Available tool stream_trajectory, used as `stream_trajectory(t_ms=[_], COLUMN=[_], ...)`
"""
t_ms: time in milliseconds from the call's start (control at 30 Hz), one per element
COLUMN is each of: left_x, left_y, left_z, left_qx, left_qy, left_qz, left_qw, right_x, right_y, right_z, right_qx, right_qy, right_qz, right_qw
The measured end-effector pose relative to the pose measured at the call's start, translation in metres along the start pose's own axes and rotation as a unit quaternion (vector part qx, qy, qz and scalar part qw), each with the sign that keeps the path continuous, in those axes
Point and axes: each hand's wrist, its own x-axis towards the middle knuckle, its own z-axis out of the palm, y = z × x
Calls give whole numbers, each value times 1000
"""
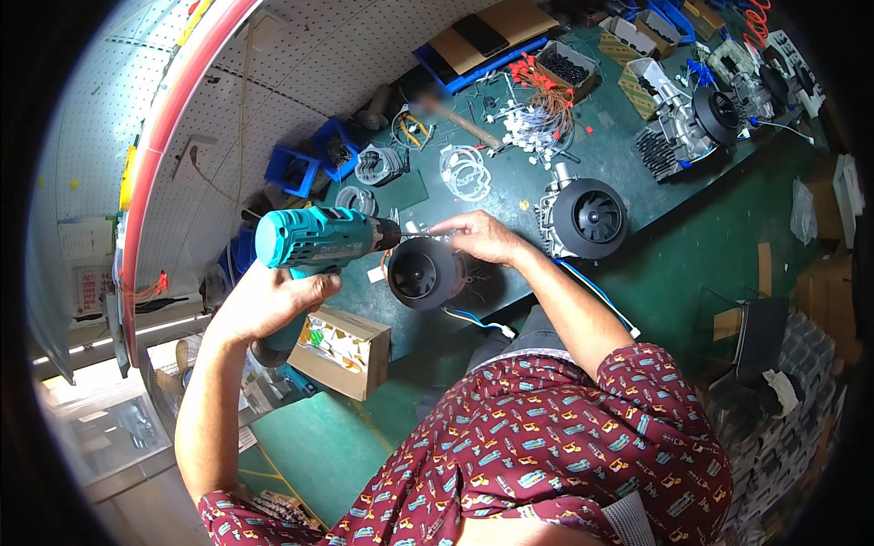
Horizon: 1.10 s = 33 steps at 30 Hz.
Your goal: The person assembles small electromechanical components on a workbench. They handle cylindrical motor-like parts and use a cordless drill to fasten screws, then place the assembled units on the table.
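Observation:
My left hand (266, 305) is wrapped round the grip of a teal cordless drill (319, 238), which lies level and points right. Its thin bit reaches over a metal unit with a round black fan (421, 273), at the bench's near edge. My right hand (487, 238) is above this unit, fingers closed around the end of the bit; whether a small part is pinched there is too small to make out. A white connector (507, 331) on blue and white wires hangs from the unit. A second black fan unit (590, 218) stands to the right.
Beyond the units, the green bench (637, 205) carries bundled wires with red and white connectors (539, 123), white cable loops (466, 173) and blue bins (291, 170). More metal assemblies (696, 123) stand far right. An open cardboard box (369, 369) sits below the drill.

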Motion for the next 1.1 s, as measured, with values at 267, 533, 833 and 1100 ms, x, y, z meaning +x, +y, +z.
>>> stream_trajectory(t_ms=[267, 533, 833, 1100], left_x=[5, 8, 10, 14], left_y=[-3, 18, 14, 9], left_z=[-1, 6, 11, 12], left_qx=[54, 125, 104, 87], left_qy=[-1, -32, -36, -46], left_qz=[118, 158, 82, 74], left_qw=[992, 979, 991, 992], right_x=[3, -1, -2, 1], right_y=[14, 14, 13, 15], right_z=[3, 12, 9, 7], right_qx=[-82, -86, -49, -44], right_qy=[52, 54, 37, 27], right_qz=[34, 14, 18, 33], right_qw=[995, 995, 998, 998])
